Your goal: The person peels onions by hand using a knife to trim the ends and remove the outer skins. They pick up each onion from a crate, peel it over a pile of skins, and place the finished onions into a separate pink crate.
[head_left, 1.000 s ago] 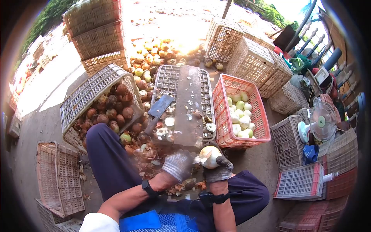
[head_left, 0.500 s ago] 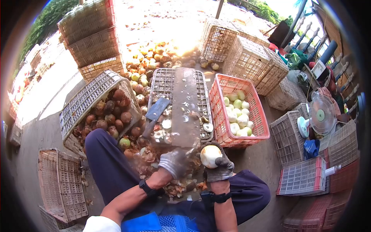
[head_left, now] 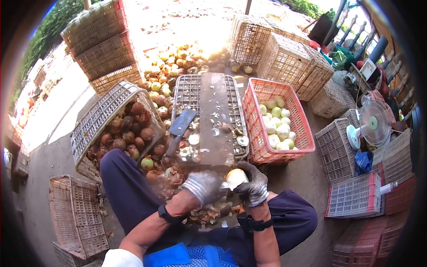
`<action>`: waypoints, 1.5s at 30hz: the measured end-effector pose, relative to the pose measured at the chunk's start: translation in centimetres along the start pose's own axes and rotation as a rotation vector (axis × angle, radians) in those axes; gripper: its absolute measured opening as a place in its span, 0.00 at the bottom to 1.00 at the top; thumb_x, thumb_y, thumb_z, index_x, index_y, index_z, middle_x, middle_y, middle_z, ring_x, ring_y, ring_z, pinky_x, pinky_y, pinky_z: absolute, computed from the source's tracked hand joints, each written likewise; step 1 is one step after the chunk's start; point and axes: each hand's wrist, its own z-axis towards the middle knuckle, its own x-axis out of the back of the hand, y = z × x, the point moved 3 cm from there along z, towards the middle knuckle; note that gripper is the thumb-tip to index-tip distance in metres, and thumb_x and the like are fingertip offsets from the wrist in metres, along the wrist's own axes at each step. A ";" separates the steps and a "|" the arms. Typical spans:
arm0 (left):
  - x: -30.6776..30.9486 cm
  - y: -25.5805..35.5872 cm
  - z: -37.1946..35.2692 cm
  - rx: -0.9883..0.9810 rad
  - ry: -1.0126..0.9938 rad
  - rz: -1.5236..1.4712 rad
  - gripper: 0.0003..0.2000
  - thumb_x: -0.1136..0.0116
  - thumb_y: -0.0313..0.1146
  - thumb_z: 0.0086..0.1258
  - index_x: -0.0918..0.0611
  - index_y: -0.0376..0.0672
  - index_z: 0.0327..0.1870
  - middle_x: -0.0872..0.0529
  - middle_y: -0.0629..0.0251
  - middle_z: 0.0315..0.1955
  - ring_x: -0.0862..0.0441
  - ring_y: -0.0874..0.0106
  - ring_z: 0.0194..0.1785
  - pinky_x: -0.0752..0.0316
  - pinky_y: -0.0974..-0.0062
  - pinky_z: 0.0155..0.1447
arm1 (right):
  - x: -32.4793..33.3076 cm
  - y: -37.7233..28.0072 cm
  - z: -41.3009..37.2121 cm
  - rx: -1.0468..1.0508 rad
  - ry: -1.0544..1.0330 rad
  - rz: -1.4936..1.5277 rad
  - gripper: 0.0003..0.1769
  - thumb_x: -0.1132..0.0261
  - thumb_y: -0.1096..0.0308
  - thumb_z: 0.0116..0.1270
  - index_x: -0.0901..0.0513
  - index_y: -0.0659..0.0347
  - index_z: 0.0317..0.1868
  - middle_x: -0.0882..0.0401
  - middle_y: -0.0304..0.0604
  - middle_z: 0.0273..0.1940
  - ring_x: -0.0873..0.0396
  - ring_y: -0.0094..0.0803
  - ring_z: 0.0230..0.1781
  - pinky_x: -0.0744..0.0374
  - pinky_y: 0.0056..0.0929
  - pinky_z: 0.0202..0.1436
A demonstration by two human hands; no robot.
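My right hand (head_left: pixel 254 184), in a dirty grey-and-white glove, grips a mostly peeled onion (head_left: pixel 236 177) in front of my lap. Beside it on the left is my left hand (head_left: pixel 202 187), also gloved. Motion smears its fingers, so whether it holds anything is hidden. Just beyond both hands lies a worn wooden board (head_left: pixel 216 142) across an upturned crate (head_left: pixel 187 95). A cleaver (head_left: pixel 182 122) rests at the board's left side, its handle toward me. Onion skins (head_left: pixel 213 211) litter the ground below my hands.
To the right stands a red crate (head_left: pixel 302 133) of peeled onions (head_left: pixel 282 129). A tilted crate (head_left: pixel 104 109) at left spills unpeeled onions (head_left: pixel 133 129). More onions (head_left: pixel 173 60) lie behind. Stacked crates (head_left: pixel 100 40), a fan (head_left: pixel 373 123) and an overturned crate (head_left: pixel 75 213) surround me.
My right hand has turned and brought the onion slightly left and nearer my left hand. The left hand stays blurred at almost the same place. The whole view has shifted slightly.
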 end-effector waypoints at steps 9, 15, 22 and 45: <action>-0.5 -2.8 0.8 0.266 -0.056 -0.095 0.11 0.40 0.36 0.61 0.16 0.40 0.39 0.15 0.50 0.33 0.16 0.55 0.39 0.22 0.59 0.38 | 0.2 0.4 0.0 -0.009 -0.049 0.151 0.47 0.24 0.78 0.21 0.23 0.70 0.55 0.20 0.46 0.46 0.19 0.38 0.46 0.16 0.35 0.50; -0.3 -2.4 -0.8 0.260 0.280 -0.807 0.11 0.35 0.34 0.63 0.17 0.37 0.42 0.16 0.61 0.27 0.21 0.75 0.31 0.25 0.72 0.35 | 1.4 1.5 0.6 0.106 0.032 -0.106 0.47 0.18 0.72 0.24 0.22 0.68 0.55 0.19 0.44 0.47 0.19 0.36 0.48 0.19 0.34 0.54; -2.0 -1.7 0.3 0.260 0.300 -0.995 0.11 0.36 0.33 0.63 0.18 0.34 0.38 0.17 0.62 0.24 0.22 0.75 0.28 0.26 0.73 0.32 | 0.2 1.3 0.8 0.166 0.066 -0.735 0.51 0.15 0.64 0.23 0.22 0.67 0.56 0.17 0.43 0.48 0.19 0.32 0.50 0.22 0.31 0.59; -2.1 0.5 -0.6 0.015 0.257 -0.084 0.12 0.39 0.36 0.56 0.21 0.42 0.39 0.20 0.53 0.29 0.20 0.52 0.34 0.25 0.55 0.34 | 2.2 3.4 0.8 0.194 -0.034 0.392 0.47 0.26 0.68 0.29 0.27 0.73 0.58 0.20 0.52 0.50 0.21 0.45 0.52 0.20 0.40 0.57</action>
